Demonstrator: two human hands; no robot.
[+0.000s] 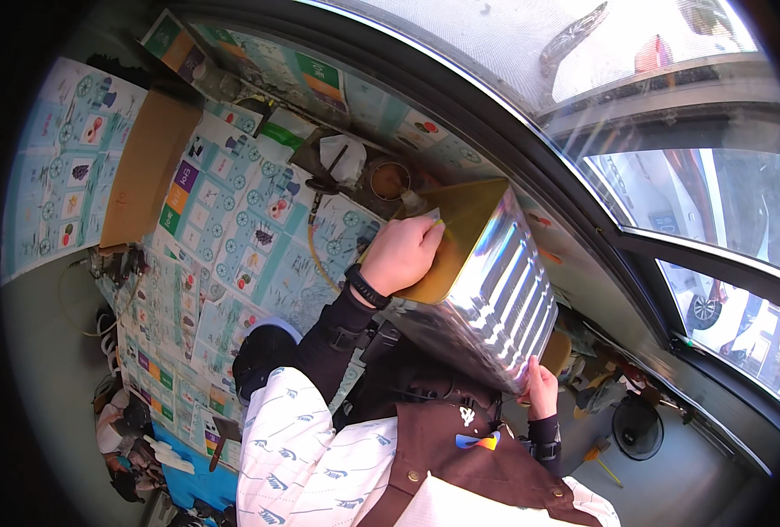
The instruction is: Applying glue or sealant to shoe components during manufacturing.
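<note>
A large square metal tin [504, 299] with a gold top face [469, 215] and shiny ribbed sides lies tilted in front of me. My left hand [398, 255] is closed in a fist against the gold top; a handle under it, if any, is hidden. A small pale green-and-white bit [435, 214] shows by its thumb. At the far end of the tin, my right hand [540, 390] grips the bottom corner. A clear spout-like piece [412, 204] sticks out from the top's edge, close to a round container [390, 180] with brownish contents.
Beside the round container lie dark-handled scissors or pliers [323, 184] and a crumpled white bag [344, 158]. Patterned blue paper covers the worktop [232, 228]. A cardboard strip [148, 167] stands at left, a window frame [583, 193] at right. A black bin [637, 428] is on the floor.
</note>
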